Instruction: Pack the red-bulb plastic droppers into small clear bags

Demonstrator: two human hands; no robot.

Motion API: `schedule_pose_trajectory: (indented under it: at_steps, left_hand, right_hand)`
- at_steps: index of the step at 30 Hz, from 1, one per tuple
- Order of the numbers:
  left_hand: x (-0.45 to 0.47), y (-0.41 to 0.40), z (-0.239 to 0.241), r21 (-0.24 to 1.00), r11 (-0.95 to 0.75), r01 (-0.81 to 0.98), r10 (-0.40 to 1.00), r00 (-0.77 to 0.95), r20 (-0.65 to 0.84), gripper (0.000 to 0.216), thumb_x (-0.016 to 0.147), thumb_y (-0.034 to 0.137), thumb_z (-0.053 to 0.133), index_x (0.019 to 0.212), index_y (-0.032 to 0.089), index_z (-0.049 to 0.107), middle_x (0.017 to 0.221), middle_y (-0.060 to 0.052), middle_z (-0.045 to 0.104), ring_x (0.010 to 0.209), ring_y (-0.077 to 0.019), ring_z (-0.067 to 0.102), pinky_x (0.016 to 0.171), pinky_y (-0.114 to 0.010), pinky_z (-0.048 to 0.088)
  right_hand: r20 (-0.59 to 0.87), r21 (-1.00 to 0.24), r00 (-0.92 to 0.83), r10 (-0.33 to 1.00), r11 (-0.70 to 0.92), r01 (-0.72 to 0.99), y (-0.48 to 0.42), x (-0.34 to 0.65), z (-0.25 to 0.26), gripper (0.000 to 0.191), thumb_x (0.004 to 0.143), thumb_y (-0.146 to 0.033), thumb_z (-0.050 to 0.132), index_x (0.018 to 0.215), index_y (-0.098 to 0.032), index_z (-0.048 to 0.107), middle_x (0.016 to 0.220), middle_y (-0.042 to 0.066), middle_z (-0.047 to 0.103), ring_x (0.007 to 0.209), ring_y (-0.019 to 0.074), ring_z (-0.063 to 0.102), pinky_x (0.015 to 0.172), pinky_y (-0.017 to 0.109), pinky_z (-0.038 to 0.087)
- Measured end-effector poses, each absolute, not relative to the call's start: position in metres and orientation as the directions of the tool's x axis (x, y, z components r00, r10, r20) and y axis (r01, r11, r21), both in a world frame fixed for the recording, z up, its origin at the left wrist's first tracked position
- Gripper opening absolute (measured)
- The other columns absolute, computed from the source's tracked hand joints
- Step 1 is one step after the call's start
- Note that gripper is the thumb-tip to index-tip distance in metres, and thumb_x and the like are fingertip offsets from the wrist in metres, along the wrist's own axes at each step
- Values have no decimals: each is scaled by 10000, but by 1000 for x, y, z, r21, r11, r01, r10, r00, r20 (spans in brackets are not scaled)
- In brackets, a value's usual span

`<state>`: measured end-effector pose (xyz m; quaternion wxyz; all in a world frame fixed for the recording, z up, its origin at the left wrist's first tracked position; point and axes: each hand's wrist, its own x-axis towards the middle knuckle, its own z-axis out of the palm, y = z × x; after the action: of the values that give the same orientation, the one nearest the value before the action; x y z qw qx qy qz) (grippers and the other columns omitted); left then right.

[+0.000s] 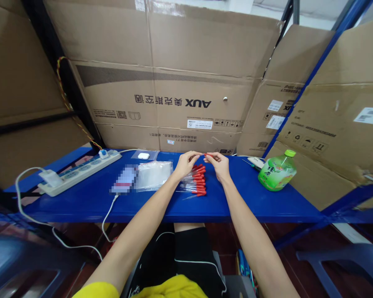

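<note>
My left hand (pixel 186 162) and my right hand (pixel 219 163) meet above the blue shelf (pixel 149 203), fingers pinched together on a thin clear tube with a red cap (pixel 207 155) held between them. Just below the hands lies a row of several more clear tubes with red caps (pixel 196 180), caps pointing right. To the left of that row sits a clear plastic bag (pixel 153 174).
A white power strip (pixel 81 170) with a plugged charger and white cable lies at the left. A blurred phone (pixel 124 180) and a small white earbud case (pixel 143 156) sit nearby. A green drink bottle (pixel 277 171) lies at the right. Cardboard boxes (pixel 174 99) wall the back.
</note>
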<state>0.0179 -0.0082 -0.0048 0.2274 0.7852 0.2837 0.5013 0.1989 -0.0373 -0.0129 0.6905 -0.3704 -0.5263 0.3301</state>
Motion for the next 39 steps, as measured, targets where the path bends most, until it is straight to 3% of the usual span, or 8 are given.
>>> schedule_pose_trajectory:
  at_steps: [9, 23, 30, 39]
  left_hand:
    - [13, -8, -4, 635, -724, 268, 686, 372, 625, 301, 991, 372, 608, 1117, 182, 805, 880, -69, 722, 712, -149, 579, 692, -270, 432]
    - [11, -2, -8, 698, -677, 233, 726, 361, 585, 299, 986, 331, 593, 1129, 170, 800, 963, -87, 762, 788, -179, 644, 787, -304, 488]
    - [11, -3, -6, 661, -699, 275, 711, 368, 599, 307, 984, 357, 599, 1127, 182, 807, 831, -57, 711, 714, -155, 575, 697, -280, 435]
    - [9, -10, 0, 647, -727, 231, 679, 381, 627, 311, 979, 363, 617, 1116, 161, 810, 816, -52, 672, 678, -138, 540, 665, -272, 397]
  right_hand:
    - [472, -870, 205, 858, 491, -51, -38, 199, -16, 472, 656, -556, 894, 908, -184, 748, 855, 61, 784, 770, 237, 769, 822, 420, 641]
    - [463, -879, 159, 872, 475, -47, -40, 198, -13, 458, 656, -531, 894, 931, -185, 777, 870, 64, 796, 781, 237, 770, 821, 410, 634]
    - [491, -865, 177, 853, 502, -21, -42, 196, -13, 405, 670, -521, 888, 882, -199, 765, 805, 49, 784, 757, 240, 771, 804, 412, 634]
    - [484, -868, 174, 858, 495, -24, -43, 194, -13, 410, 675, -528, 883, 882, -193, 766, 797, 50, 783, 754, 248, 773, 800, 411, 639]
